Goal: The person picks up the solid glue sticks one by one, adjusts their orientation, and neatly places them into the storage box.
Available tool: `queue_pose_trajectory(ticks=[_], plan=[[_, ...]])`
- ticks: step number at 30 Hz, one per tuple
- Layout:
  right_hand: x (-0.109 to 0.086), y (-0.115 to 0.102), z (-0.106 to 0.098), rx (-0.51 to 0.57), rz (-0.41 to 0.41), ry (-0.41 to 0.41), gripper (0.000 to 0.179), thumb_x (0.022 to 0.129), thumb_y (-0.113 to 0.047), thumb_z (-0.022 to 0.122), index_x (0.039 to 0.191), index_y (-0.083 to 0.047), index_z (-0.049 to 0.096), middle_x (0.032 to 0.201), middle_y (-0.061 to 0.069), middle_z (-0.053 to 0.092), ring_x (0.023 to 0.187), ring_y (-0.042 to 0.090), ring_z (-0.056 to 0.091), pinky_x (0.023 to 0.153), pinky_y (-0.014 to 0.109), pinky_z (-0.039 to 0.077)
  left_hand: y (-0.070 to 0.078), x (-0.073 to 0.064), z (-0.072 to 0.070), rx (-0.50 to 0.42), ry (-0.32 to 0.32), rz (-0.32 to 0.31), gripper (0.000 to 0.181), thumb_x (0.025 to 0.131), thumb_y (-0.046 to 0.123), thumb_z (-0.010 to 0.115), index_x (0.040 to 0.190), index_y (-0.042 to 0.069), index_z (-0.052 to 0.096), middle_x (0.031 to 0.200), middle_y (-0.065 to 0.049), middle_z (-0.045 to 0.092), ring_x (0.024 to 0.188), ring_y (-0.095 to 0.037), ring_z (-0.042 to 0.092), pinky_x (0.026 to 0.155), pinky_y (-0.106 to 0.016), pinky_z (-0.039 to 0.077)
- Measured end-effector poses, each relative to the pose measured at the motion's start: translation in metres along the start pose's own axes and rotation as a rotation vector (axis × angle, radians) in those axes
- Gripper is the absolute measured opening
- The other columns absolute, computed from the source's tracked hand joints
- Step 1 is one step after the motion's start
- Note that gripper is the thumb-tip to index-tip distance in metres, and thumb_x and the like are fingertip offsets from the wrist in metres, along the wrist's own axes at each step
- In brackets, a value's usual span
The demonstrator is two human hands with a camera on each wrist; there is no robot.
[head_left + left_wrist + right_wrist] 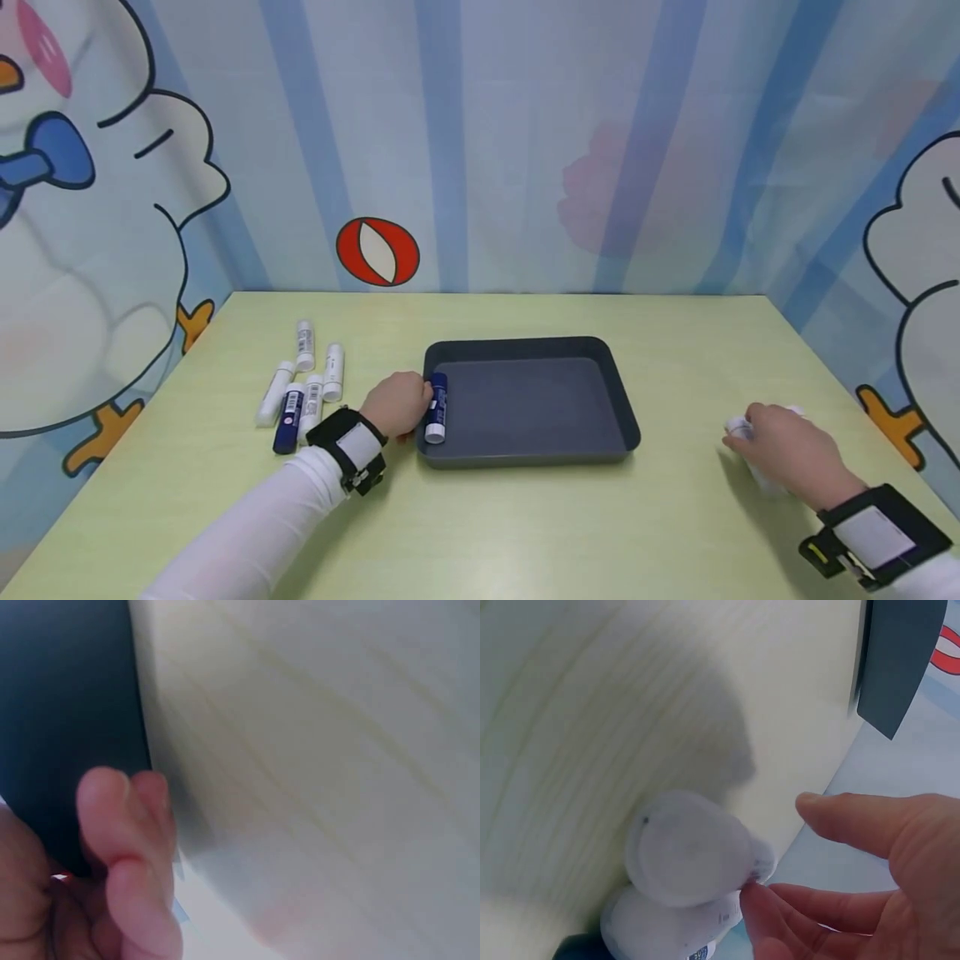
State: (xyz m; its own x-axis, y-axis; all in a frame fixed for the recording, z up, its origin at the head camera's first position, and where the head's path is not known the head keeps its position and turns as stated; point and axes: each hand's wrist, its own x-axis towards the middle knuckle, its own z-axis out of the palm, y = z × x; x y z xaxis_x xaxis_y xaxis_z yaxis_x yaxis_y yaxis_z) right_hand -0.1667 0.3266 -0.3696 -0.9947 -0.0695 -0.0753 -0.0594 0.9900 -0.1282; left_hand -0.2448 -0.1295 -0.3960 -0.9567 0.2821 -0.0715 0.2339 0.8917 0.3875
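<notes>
My left hand point(397, 403) grips the left side of the dark grey tray point(626, 400). In the left wrist view its curled fingers point(139, 855) lie against the tray's outer wall point(67, 712). Inside the tray, right beside that hand, is a dark blue glue stick point(437, 408) with one white end. Far right, my right hand point(795, 450) is over white glue sticks point(738, 427). In the right wrist view its fingertips touch a white glue stick point(690, 847), while the thumb point(840, 817) stays apart. Another white glue stick point(656, 926) lies against it.
Left of the tray, several white glue sticks point(332, 372) and a blue one point(288, 419) lie grouped on the pale table point(525, 533). A dark end point(581, 949) shows low in the right wrist view. A printed curtain point(495, 150) stands behind the table.
</notes>
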Motion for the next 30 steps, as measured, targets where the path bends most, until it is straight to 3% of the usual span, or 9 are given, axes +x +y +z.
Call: queue_pose_trajectory(ticks=[9,19,26,30], plan=[[0.003,-0.006,0.003,-0.015,-0.02,0.012,0.025,0.08,-0.026,0.063,0.073,-0.006,0.05,0.064,0.001,0.045,0.057,0.016,0.041,0.049,0.032,0.035,0.002,-0.002,-0.002,0.013,0.0,-0.01,0.034,0.097,0.02,0.032,0.07,0.006,0.047,0.043,-0.001,0.048,0.032,-0.013,0.047,0.043,-0.026,0.041],[0.006,-0.004,0.011,-0.029,-0.08,0.086,0.028,0.079,-0.027,0.06,0.065,-0.013,0.042,0.059,-0.001,0.039,0.053,0.015,0.037,0.047,0.032,0.03,0.006,-0.004,-0.005,0.003,-0.003,-0.013,0.035,0.096,0.02,0.033,0.068,0.006,0.047,0.042,-0.001,0.048,0.032,-0.013,0.047,0.041,-0.026,0.041],[0.009,-0.003,0.008,-0.056,-0.061,0.046,0.027,0.081,-0.027,0.056,0.065,-0.013,0.041,0.058,0.0,0.038,0.052,0.016,0.038,0.048,0.032,0.029,0.003,-0.002,-0.003,0.006,-0.008,-0.006,0.036,0.096,0.02,0.033,0.067,0.006,0.048,0.041,-0.001,0.048,0.032,-0.013,0.047,0.042,-0.026,0.041],[0.01,-0.003,-0.003,-0.004,-0.027,-0.006,0.025,0.083,-0.03,0.054,0.07,-0.011,0.047,0.061,0.001,0.044,0.053,0.017,0.042,0.048,0.033,0.033,0.001,-0.001,-0.002,0.01,-0.012,-0.009,0.036,0.097,0.021,0.033,0.066,0.006,0.048,0.041,-0.001,0.048,0.032,-0.013,0.047,0.041,-0.026,0.041]])
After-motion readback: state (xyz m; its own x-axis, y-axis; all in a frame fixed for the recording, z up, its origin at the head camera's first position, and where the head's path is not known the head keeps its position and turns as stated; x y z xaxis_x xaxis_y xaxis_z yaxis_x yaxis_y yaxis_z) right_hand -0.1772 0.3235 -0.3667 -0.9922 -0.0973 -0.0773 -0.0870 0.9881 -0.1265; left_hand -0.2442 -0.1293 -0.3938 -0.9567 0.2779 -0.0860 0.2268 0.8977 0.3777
